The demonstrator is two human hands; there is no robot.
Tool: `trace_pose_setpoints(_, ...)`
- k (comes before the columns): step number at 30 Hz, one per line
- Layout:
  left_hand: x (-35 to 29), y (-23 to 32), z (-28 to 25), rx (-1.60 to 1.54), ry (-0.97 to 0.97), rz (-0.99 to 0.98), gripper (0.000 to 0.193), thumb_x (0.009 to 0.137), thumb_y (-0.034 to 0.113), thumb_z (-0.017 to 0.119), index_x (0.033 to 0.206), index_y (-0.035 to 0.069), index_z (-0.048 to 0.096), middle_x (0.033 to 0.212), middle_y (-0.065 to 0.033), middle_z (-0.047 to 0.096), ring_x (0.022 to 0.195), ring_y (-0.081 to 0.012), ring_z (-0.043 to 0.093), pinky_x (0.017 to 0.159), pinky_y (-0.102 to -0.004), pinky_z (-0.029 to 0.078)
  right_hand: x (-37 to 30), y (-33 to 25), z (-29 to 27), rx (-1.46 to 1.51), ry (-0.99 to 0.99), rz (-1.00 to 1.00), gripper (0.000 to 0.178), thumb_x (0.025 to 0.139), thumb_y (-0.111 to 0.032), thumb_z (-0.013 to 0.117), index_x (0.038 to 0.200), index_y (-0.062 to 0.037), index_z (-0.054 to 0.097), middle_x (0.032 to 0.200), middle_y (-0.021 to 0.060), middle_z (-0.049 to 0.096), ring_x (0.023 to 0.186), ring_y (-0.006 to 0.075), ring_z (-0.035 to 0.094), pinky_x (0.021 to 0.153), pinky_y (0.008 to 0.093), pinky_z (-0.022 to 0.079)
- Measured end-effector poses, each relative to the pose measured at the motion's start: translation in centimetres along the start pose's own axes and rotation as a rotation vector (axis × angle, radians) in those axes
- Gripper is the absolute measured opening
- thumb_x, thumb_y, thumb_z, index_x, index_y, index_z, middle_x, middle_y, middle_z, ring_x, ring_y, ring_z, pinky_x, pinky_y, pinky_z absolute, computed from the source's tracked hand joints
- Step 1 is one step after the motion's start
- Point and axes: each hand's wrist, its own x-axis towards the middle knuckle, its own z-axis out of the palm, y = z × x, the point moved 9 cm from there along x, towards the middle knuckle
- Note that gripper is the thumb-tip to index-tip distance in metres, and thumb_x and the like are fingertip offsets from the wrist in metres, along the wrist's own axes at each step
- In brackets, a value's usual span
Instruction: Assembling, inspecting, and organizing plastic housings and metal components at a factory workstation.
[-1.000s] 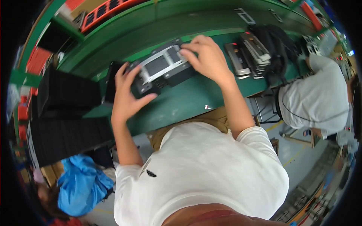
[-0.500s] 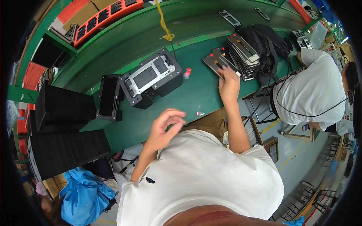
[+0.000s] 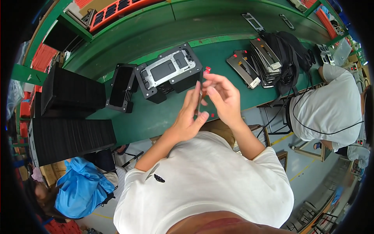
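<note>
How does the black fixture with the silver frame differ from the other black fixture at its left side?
The right fixture holds a silver frame; the left fixture, a dark panel. The right fixture looks larger and bulkier than the left fixture. The right fixture lies lengthwise along the green bench; the left fixture points more across it. Both are black.
</note>
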Motion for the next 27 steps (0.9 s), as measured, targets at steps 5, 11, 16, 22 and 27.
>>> trace_pose_setpoints(5, -1.9, 1.8, -1.3, 0.662, 0.017, 0.245, 0.095, 0.086, 0.025, 0.078, 0.163, 0.017, 0.025, 0.14, -0.0222, 0.043, 0.117, -0.041, 0.056, 0.089, -0.0466, 0.054, -0.3, 3.3, 1.3, 0.244, 0.005, 0.171, 0.018, 0.102, -0.007, 0.063, 0.117, 0.0015, 0.062, 0.107, 0.0037, 0.067, 0.098, 0.007, 0.06, 0.087, 0.0235, 0.049)
trace_pose_setpoints(11, -3.5, 1.6, -2.3, 0.758, 0.066, 0.193, 0.1, 0.079, 0.023, 0.083, 0.162, 0.022, 0.028, 0.137, -0.0211, 0.045, 0.115, -0.0424, 0.056, 0.087, -0.047, 0.054, -2.0, 4.3, 2.7, 0.342, 0.031, 0.209, 0.013, 0.103, -0.009, 0.062, 0.111, 0.0004, 0.061, 0.103, 0.003, 0.063, 0.097, 0.0063, 0.057, 0.087, 0.0232, 0.047)
trace_pose_setpoints(16, -4.0, 1.6, -2.8, 0.641, -0.03, 0.146, 0.094, 0.089, 0.029, 0.073, 0.164, 0.012, 0.019, 0.139, -0.0221, 0.047, 0.109, -0.0354, 0.059, 0.083, -0.0421, 0.054, -0.9, 2.3, 2.3, 0.391, -0.318, 0.055, 0.017, 0.099, -0.014, 0.068, 0.105, -0.0011, 0.059, 0.099, 0.0053, 0.061, 0.094, 0.0079, 0.056, 0.084, 0.026, 0.046)
trace_pose_setpoints(22, -3.2, 0.7, -4.5, -0.259, 0.075, -0.125, 0.075, 0.103, 0.048, 0.054, 0.159, 0.006, 0.027, 0.136, -0.0205, 0.055, 0.107, -0.0289, 0.065, 0.07, -0.0382, 0.06, 6.0, 7.2, -6.3, -0.857, -0.053, 0.149, 0.018, 0.093, -0.017, 0.073, 0.1, -0.0036, 0.064, 0.08, 0.0009, 0.061, 0.078, 0.0126, 0.057, 0.071, 0.0359, 0.048)
trace_pose_setpoints(27, -2.6, 1.5, -5.2, -0.444, 0.137, -0.169, 0.07, 0.107, 0.056, 0.035, 0.156, 0.007, 0.029, 0.143, -0.023, 0.051, 0.105, -0.0311, 0.067, 0.064, -0.0393, 0.062, 5.5, 4.2, -4.5, -1.222, 0.049, -0.341, 0.012, 0.092, -0.01, 0.072, 0.101, -0.0026, 0.068, 0.079, 0.0, 0.063, 0.068, 0.0072, 0.058, 0.059, 0.0287, 0.047)
